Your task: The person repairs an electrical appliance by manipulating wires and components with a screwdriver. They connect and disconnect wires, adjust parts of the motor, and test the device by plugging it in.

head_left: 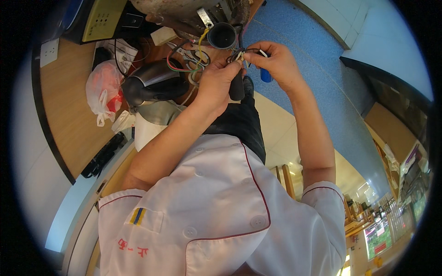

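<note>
My left hand is closed in a pinch on a bunch of thin wires, black and pale ones. From the other side, my right hand pinches a wire of the same bunch, close to the left fingertips. Under the left fingers hangs a dark, rounded-end piece whose kind I cannot make out. A blue cylindrical thing shows below the right fingers, partly hidden. Just beyond the hands is an open dark round cup-like part, with a yellow wire beside it on a worn, dirty machine housing.
Scissors lie on the wooden table left of the wires, by red and green leads. A black and silver kettle and a plastic bag stand farther left. Blue flooring spreads to the right.
</note>
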Demonstrator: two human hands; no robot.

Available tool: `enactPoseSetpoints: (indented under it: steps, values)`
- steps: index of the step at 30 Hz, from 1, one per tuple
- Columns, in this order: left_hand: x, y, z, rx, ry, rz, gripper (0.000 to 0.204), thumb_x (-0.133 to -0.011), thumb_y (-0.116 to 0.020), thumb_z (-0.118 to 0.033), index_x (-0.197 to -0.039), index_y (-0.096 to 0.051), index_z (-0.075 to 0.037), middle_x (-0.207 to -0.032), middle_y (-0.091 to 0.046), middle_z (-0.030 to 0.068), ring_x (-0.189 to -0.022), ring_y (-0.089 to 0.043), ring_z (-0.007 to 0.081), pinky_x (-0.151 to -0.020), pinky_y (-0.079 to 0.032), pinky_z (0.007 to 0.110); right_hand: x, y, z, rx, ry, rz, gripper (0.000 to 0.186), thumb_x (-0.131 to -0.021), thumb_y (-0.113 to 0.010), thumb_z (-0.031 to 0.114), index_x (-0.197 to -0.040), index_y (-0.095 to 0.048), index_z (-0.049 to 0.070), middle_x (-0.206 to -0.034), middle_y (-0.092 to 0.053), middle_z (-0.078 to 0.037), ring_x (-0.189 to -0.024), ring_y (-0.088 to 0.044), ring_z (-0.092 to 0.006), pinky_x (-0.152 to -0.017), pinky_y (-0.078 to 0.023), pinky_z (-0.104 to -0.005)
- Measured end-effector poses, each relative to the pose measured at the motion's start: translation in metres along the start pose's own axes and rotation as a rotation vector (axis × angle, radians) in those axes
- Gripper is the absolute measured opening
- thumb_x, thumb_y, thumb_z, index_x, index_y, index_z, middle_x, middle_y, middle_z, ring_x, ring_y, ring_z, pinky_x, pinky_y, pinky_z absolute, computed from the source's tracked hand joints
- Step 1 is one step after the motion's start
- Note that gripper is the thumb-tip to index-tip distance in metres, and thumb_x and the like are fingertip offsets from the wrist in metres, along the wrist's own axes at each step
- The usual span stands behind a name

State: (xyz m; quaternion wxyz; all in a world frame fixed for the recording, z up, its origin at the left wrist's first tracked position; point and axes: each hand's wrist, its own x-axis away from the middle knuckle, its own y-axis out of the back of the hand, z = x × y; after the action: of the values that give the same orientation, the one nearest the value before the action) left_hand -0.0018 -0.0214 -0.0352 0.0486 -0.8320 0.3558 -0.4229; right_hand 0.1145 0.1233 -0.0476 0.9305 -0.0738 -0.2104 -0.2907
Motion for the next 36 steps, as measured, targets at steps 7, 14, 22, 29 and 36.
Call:
enactPoseSetpoints:
  steps: [7, 14, 22, 29, 36]
  values:
    - [0.0, -0.003, 0.009, -0.242, -0.138, -0.073, 0.014, -0.099, -0.067, -0.007, -0.112, -0.069, -0.002, -0.095, -0.069, 0.0018, -0.086, -0.063, 0.0102, -0.081, -0.051, 0.026, 0.0, -0.006, 0.0, 0.094, -0.019, -0.028, 0.033, -0.088, -0.08, 0.023, -0.106, -0.077, -0.004, -0.095, -0.077, -0.009, -0.089, -0.067, -0.0129, -0.083, -0.051, -0.0298]
    - [0.006, -0.003, 0.006, -0.045, -0.12, -0.034, 0.019, -0.105, -0.066, -0.021, -0.107, -0.066, -0.003, -0.095, -0.07, 0.005, -0.085, -0.067, 0.0125, -0.079, -0.054, 0.027, 0.0, -0.012, -0.016, -0.104, -0.01, -0.066, 0.028, -0.09, -0.078, 0.02, -0.104, -0.076, -0.004, -0.093, -0.075, -0.007, -0.084, -0.063, -0.0122, -0.079, -0.049, -0.029]
    - [0.013, -0.004, 0.0, 0.058, 0.023, -0.016, 0.03, -0.113, -0.046, -0.024, -0.126, -0.059, -0.001, -0.111, -0.069, 0.0127, -0.098, -0.071, 0.0247, -0.089, -0.059, 0.038, 0.009, -0.003, -0.024, -0.424, -0.056, 0.037, 0.035, -0.095, -0.075, 0.023, -0.119, -0.071, -0.003, -0.099, -0.072, -0.005, -0.083, -0.061, -0.0128, -0.072, -0.05, -0.0283]
    - [0.024, 0.008, -0.005, 0.102, 0.091, 0.152, 0.033, -0.112, -0.047, -0.02, -0.137, -0.054, 0.001, -0.121, -0.067, 0.0151, -0.103, -0.07, 0.0254, -0.093, -0.059, 0.039, 0.029, 0.006, -0.03, -0.897, -0.073, 0.093, 0.047, -0.099, -0.067, 0.023, -0.138, -0.057, -0.001, -0.127, -0.065, -0.013, -0.086, -0.065, -0.0178, -0.074, -0.055, -0.0303]
    - [0.037, 0.023, -0.009, 0.131, 0.197, 0.173, 0.033, -0.109, -0.058, -0.019, -0.136, -0.055, -0.001, -0.122, -0.067, 0.0135, -0.103, -0.07, 0.0245, -0.093, -0.06, 0.039, 0.052, -0.003, -0.023, -0.878, -0.084, -0.075, 0.051, -0.105, -0.063, 0.032, -0.144, -0.053, 0.001, -0.137, -0.062, -0.014, -0.084, -0.065, -0.018, -0.067, -0.054, -0.0288]
